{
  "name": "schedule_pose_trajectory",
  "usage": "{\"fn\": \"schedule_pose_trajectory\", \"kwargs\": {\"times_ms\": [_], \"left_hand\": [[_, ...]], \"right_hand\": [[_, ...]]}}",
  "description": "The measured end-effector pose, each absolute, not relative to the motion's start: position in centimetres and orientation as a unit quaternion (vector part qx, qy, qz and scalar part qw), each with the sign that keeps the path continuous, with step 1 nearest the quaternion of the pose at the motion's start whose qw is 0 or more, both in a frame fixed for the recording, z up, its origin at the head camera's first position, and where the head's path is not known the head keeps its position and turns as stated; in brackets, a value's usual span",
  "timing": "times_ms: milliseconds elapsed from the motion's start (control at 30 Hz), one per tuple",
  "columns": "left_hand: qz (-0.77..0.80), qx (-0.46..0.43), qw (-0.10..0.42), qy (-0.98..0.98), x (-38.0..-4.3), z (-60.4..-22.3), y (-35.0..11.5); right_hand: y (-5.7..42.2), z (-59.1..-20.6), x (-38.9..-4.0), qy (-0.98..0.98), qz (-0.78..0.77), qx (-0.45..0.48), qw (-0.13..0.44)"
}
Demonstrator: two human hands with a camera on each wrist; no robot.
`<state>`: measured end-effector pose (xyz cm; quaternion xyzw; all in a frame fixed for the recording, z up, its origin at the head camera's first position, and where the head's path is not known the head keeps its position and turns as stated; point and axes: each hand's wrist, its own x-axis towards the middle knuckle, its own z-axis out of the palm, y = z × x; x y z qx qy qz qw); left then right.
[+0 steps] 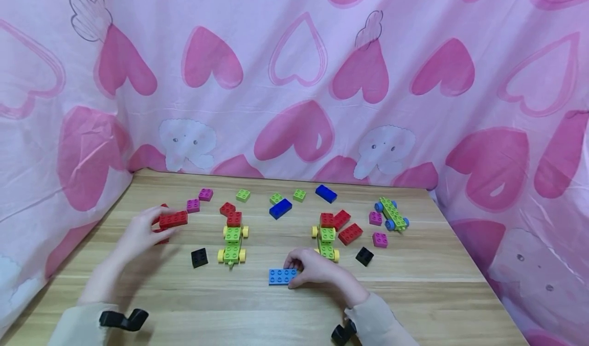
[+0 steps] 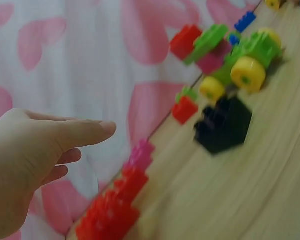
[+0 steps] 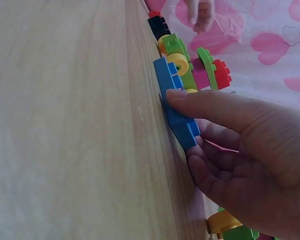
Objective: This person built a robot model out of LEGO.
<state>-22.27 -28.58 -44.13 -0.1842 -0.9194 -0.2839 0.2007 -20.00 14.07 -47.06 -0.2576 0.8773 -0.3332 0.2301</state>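
My right hand grips the end of a light blue building brick at the front middle of the table; in the right wrist view the thumb lies on the brick and the fingers curl at its far end. My left hand hovers at the left over several red bricks, overlapping them in the head view. Seen from the left wrist, that hand has its fingers stretched out with nothing between them, and the red bricks lie below on the table.
Two green cars with yellow wheels bear red bricks at their far ends. A green base with blue wheels stands back right. Black bricks, dark blue bricks and magenta bricks lie around. A heart-patterned curtain surrounds the table.
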Motion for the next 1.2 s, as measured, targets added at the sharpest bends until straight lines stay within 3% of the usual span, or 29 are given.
{"fn": "schedule_pose_trajectory", "kwargs": {"times_ms": [333,833,1200], "left_hand": [[-0.286,-0.123,0.133,-0.941,-22.1,-46.0,-31.8],[-0.273,-0.114,0.113,-0.948,-22.5,-47.9,-33.4],[-0.258,-0.116,0.068,-0.957,-22.7,-48.0,-33.7]], "right_hand": [[14.2,-47.0,-20.0,0.875,-0.338,-0.254,0.236],[14.1,-47.1,-20.1,0.876,-0.341,-0.247,0.237],[14.1,-47.2,-20.1,0.876,-0.338,-0.25,0.235]]}}
